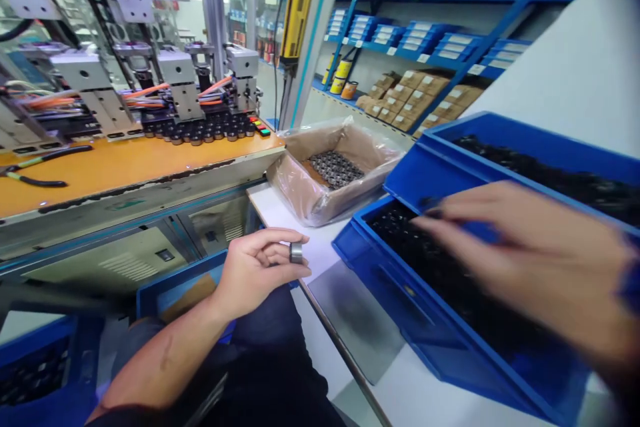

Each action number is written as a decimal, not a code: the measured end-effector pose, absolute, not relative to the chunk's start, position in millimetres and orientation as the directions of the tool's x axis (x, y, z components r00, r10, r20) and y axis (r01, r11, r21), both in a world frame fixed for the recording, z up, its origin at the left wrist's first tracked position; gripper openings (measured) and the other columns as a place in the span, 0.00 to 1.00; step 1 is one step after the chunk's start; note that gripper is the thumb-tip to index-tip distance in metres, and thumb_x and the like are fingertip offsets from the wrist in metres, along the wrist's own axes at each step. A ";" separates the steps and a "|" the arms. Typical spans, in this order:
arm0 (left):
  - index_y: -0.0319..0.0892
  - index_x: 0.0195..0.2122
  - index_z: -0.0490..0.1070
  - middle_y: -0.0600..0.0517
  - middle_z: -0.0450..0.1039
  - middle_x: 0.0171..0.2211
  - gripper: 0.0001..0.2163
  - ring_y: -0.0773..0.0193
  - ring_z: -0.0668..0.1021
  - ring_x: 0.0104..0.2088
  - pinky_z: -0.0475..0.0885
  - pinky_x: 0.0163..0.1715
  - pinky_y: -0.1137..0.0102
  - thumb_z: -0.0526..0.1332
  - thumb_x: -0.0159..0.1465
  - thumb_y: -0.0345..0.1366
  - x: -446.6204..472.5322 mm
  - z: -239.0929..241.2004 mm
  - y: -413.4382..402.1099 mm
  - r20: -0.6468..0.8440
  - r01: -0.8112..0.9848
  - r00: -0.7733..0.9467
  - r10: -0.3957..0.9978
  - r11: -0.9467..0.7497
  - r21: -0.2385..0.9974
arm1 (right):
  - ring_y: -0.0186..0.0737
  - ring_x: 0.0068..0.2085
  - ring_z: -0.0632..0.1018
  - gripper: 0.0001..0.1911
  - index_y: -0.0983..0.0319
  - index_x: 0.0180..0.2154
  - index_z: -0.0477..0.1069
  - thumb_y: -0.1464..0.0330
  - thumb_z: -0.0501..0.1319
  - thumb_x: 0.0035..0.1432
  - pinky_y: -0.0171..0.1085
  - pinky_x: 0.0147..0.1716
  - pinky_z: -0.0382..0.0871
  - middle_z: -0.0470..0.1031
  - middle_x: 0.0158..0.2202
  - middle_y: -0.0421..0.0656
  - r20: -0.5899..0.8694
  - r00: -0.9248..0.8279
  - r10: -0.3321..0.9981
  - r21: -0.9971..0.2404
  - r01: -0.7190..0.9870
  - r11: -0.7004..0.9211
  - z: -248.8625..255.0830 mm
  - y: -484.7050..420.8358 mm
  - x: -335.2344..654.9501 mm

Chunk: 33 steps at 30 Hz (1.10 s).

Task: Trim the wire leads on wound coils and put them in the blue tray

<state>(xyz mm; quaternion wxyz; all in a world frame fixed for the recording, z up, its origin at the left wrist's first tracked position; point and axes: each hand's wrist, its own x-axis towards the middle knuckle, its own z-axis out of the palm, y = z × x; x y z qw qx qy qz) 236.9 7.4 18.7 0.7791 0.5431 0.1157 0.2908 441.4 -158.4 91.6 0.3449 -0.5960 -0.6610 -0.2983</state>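
My left hand [260, 267] hovers over my lap by the edge of a white table, fingers curled around a small metal ring [296, 252]. My right hand [525, 260], blurred by motion, reaches leftward into a blue bin [370, 260] filled with small dark parts [400, 227]. Its fingertips rest just above those parts; whether they grip one is unclear. A second blue bin [530, 140] of the same dark parts sits stacked behind and above the first.
An open cardboard box [320, 193] lined with plastic holds metal rings. The orange machine bench [125, 167] at left carries fixtures, a row of black parts and pliers. Blue shelving [425, 33] with boxes stands behind. More blue bins sit low at left.
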 end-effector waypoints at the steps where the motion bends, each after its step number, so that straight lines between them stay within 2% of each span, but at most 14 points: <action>1: 0.39 0.37 0.81 0.49 0.83 0.31 0.17 0.66 0.82 0.29 0.79 0.32 0.75 0.76 0.45 0.25 237.7 19.4 5.0 0.132 -0.315 0.808 0.574 0.231 0.921 | 0.31 0.30 0.77 0.03 0.60 0.35 0.74 0.69 0.67 0.60 0.29 0.28 0.72 0.77 0.31 0.42 0.774 -0.101 0.625 0.010 0.989 0.147 85.8 -156.2 431.6; 3: 0.39 0.37 0.81 0.48 0.83 0.31 0.16 0.64 0.83 0.31 0.80 0.33 0.75 0.76 0.46 0.25 238.8 20.1 1.0 0.137 -0.289 0.807 0.575 0.182 0.940 | 0.32 0.29 0.77 0.04 0.61 0.33 0.72 0.72 0.66 0.60 0.30 0.27 0.73 0.77 0.29 0.42 0.735 -0.190 0.651 0.025 0.967 0.254 69.4 -147.1 411.8; 6: 0.38 0.38 0.81 0.46 0.84 0.34 0.17 0.60 0.85 0.33 0.82 0.37 0.70 0.76 0.47 0.27 241.1 19.0 -3.5 0.161 -0.256 0.816 0.555 0.097 0.962 | 0.33 0.30 0.77 0.03 0.64 0.34 0.70 0.74 0.63 0.62 0.32 0.30 0.74 0.76 0.29 0.43 0.778 -0.237 0.581 0.006 0.929 0.371 44.0 -133.0 393.8; 9: 0.37 0.39 0.81 0.46 0.84 0.33 0.17 0.58 0.85 0.33 0.83 0.38 0.68 0.76 0.47 0.30 246.7 14.2 -6.8 0.163 -0.241 0.841 0.515 0.089 0.966 | 0.35 0.29 0.76 0.04 0.66 0.34 0.69 0.75 0.59 0.63 0.34 0.29 0.73 0.75 0.28 0.45 0.765 -0.290 0.575 0.038 0.912 0.409 30.3 -128.8 394.3; 14: 0.39 0.40 0.81 0.48 0.84 0.35 0.17 0.61 0.85 0.34 0.82 0.37 0.73 0.75 0.48 0.27 258.0 6.6 -9.6 0.199 -0.294 0.856 0.477 0.133 0.947 | 0.35 0.29 0.75 0.06 0.65 0.34 0.68 0.74 0.56 0.66 0.35 0.28 0.73 0.74 0.27 0.44 0.755 -0.302 0.582 0.042 0.908 0.417 30.5 -134.0 404.1; 17: 0.40 0.40 0.81 0.48 0.84 0.37 0.17 0.62 0.85 0.35 0.81 0.37 0.75 0.75 0.48 0.26 259.7 6.5 -9.2 0.211 -0.317 0.850 0.482 0.149 0.937 | 0.35 0.34 0.77 0.02 0.66 0.38 0.69 0.72 0.59 0.65 0.33 0.32 0.75 0.76 0.33 0.46 0.769 -0.223 0.599 -0.037 0.920 0.391 33.6 -136.2 406.4; 21: 0.40 0.39 0.81 0.50 0.84 0.32 0.18 0.62 0.85 0.32 0.82 0.34 0.75 0.76 0.46 0.25 257.5 9.6 -8.7 0.186 -0.301 0.841 0.508 0.154 0.941 | 0.33 0.40 0.78 0.07 0.66 0.44 0.70 0.74 0.62 0.63 0.31 0.35 0.77 0.76 0.40 0.48 0.757 -0.164 0.632 -0.097 0.929 0.358 34.1 -138.2 409.0; 28: 0.45 0.40 0.82 0.53 0.84 0.33 0.21 0.64 0.85 0.33 0.81 0.35 0.77 0.74 0.46 0.20 252.3 15.1 -10.9 0.162 -0.304 0.875 0.457 0.258 0.917 | 0.36 0.38 0.78 0.08 0.66 0.44 0.71 0.71 0.63 0.63 0.35 0.33 0.77 0.75 0.38 0.49 0.758 -0.210 0.617 -0.061 0.920 0.387 35.2 -141.6 406.5; 33: 0.44 0.39 0.82 0.52 0.84 0.33 0.20 0.65 0.85 0.32 0.81 0.35 0.79 0.74 0.46 0.19 243.8 20.1 -17.6 0.155 -0.306 0.873 0.462 0.273 0.912 | 0.36 0.38 0.79 0.06 0.64 0.43 0.73 0.72 0.61 0.64 0.34 0.34 0.78 0.76 0.33 0.45 0.736 -0.303 0.606 0.071 0.924 0.375 43.9 -144.4 397.0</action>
